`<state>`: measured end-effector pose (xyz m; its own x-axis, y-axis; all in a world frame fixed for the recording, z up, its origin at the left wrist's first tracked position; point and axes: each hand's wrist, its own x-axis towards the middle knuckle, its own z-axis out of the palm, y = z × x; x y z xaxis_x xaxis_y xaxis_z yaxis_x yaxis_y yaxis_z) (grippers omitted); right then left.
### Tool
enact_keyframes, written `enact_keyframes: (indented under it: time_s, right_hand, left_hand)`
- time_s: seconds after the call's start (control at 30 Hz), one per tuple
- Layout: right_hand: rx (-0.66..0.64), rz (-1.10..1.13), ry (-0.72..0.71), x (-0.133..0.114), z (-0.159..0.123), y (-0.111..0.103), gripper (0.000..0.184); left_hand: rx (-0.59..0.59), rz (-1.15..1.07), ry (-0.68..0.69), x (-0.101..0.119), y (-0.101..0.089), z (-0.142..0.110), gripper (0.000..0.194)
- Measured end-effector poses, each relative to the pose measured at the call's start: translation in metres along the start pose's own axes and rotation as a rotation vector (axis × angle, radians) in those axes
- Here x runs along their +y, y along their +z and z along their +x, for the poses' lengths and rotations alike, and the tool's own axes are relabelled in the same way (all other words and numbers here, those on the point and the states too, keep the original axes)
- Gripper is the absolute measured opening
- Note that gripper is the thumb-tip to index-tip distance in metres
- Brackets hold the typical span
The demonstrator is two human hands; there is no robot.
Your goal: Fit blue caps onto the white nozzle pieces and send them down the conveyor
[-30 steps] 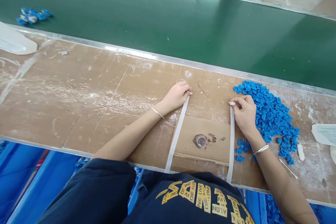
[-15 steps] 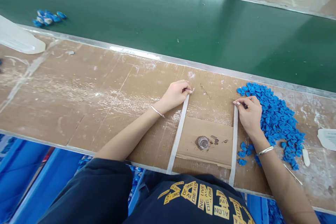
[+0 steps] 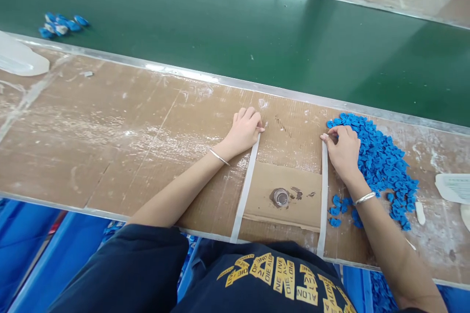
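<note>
My left hand (image 3: 246, 129) is closed in a pinch at the far end of a white tape strip (image 3: 245, 188), which runs down to the table's front edge. Closed the same way, my right hand (image 3: 344, 151) pinches the top of a second white tape strip (image 3: 324, 195). Between the two strips lies a flat piece of cardboard (image 3: 268, 181). On it stands a small clear cup (image 3: 281, 197) with dark residue, and brown smears lie beside it. A heap of small blue pieces (image 3: 384, 156) spreads just right of my right hand, partly hidden by it.
Several blue pieces (image 3: 60, 24) lie on the green belt (image 3: 205, 29) beyond the table's metal edge. A pale flat stick (image 3: 420, 213) and a white container (image 3: 453, 187) are at the right. Blue bins (image 3: 69, 249) stand below the front edge.
The view has shifted slightly, so the table things sit a little further left. My left-hand fingers are raised and spread a bit more; both hands remain at the strip ends.
</note>
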<state>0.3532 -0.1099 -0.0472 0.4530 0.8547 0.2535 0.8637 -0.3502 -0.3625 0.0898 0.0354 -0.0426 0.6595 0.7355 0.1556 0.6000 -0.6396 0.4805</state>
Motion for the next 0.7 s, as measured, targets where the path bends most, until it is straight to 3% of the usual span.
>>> enact_keyframes:
  time_s: [0.03,0.2,0.43,0.5,0.57,0.63,0.7]
  right_hand:
    - [-0.004,-0.019,0.000,0.000,0.004,0.000,0.018]
    - [-0.018,-0.084,0.002,-0.005,0.028,0.002,0.022]
    - [0.009,0.019,-0.013,-0.019,0.049,-0.005,0.023]
    - [0.012,0.098,-0.059,-0.028,0.046,-0.023,0.024]
    - [0.008,0.191,-0.120,-0.042,0.033,-0.056,0.025]
    - [-0.003,0.309,-0.184,-0.057,0.003,-0.100,0.025]
    - [-0.030,0.593,-0.246,-0.067,-0.044,-0.147,0.022]
  left_hand:
    - [0.009,0.023,-0.034,0.000,-0.001,0.000,0.006]
    - [0.079,0.085,-0.154,-0.004,-0.001,0.013,0.031]
    - [0.149,0.107,-0.174,-0.001,-0.003,0.037,0.028]
    - [0.171,0.100,-0.146,0.007,-0.017,0.032,0.029]
    - [0.184,0.051,-0.078,0.020,-0.041,0.015,0.029]
    - [0.161,-0.110,0.057,0.038,-0.072,-0.016,0.027]
    - [0.081,-0.317,0.147,0.060,-0.103,-0.061,0.025]
